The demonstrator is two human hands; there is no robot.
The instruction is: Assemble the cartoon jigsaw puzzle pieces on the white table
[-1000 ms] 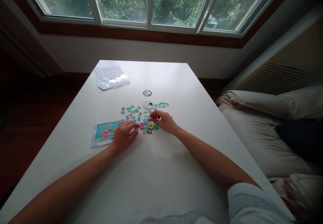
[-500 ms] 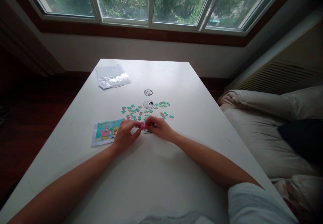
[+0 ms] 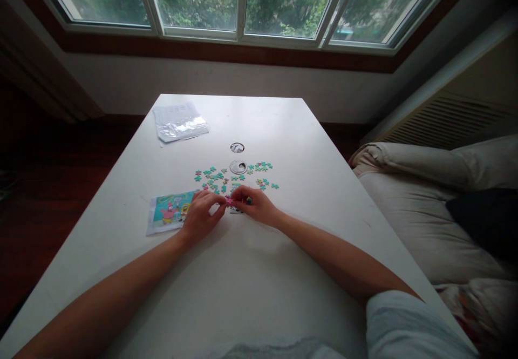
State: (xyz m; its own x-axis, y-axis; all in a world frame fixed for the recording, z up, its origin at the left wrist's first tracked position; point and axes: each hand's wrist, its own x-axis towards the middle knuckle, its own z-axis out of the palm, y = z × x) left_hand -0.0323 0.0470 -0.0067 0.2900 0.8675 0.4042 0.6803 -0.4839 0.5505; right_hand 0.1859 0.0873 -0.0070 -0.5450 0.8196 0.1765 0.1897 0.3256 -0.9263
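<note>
Small pink jigsaw puzzle pieces [image 3: 229, 201] sit between my fingertips, just above the white table [image 3: 259, 289]. My left hand [image 3: 202, 212] pinches them from the left, and my right hand [image 3: 254, 204], which wears a ring with a green spot, pinches from the right. How many pieces are held is too small to tell. Past my hands lie several loose green and pink puzzle pieces [image 3: 212, 178]. A cartoon picture bag [image 3: 168, 213] lies flat beside my left hand, partly covered by it. Something dark and light [image 3: 235, 211] shows under my right fingers.
Two round silvery discs [image 3: 238, 167] lie beyond the pieces. A clear plastic bag with paper [image 3: 180, 122] rests at the table's far left corner. To the right stands a pale sofa [image 3: 396, 218] with a dark cushion [image 3: 485, 224]. A window [image 3: 238, 5] faces the table.
Both hands stay nearly in place. The pink pieces between my fingertips have shifted very slightly, and the fingers have moved a little.
</note>
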